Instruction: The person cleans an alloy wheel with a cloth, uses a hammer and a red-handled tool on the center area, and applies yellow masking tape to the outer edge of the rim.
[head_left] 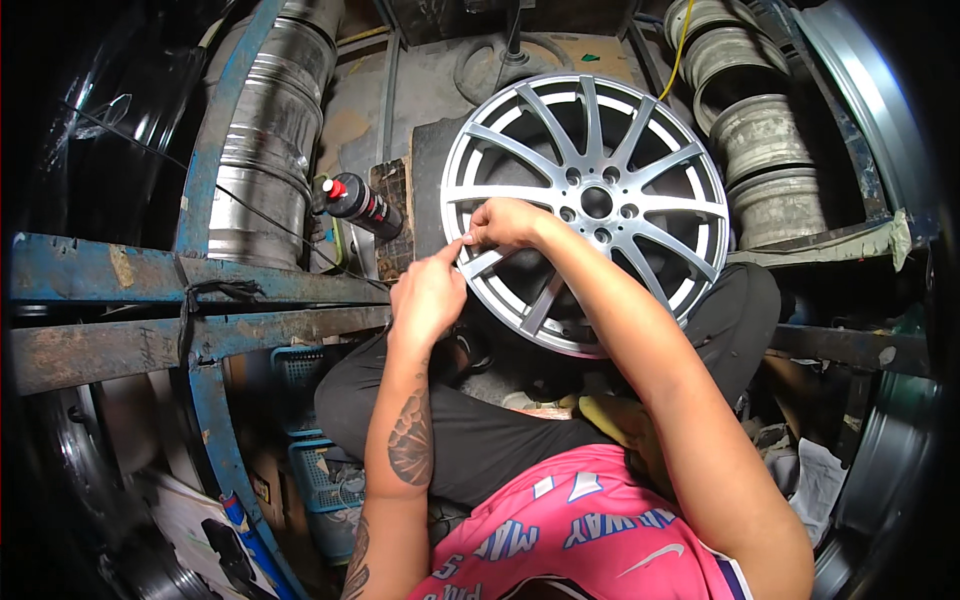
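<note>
A silver multi-spoke alloy wheel (596, 166) lies face up in front of me, its hub hole and bolt holes showing. At the wheel's left edge both my hands meet. My right hand (505, 224) reaches across the lower left spokes, fingers pinched together at the rim lip; anything between them is too small to make out. Just below and left, my left hand (428, 290) has its index finger stretched to the same spot, with the other fingers curled in. Whether those curled fingers hold something is hidden.
A dark bottle with a red cap (365, 205) stands left of the wheel by a worn wooden block (393, 180). Blue metal racks (190, 282) flank me, with stacked bare rims (262, 150) at left and more rims (768, 150) at right. Blue plastic baskets (325, 475) sit lower left.
</note>
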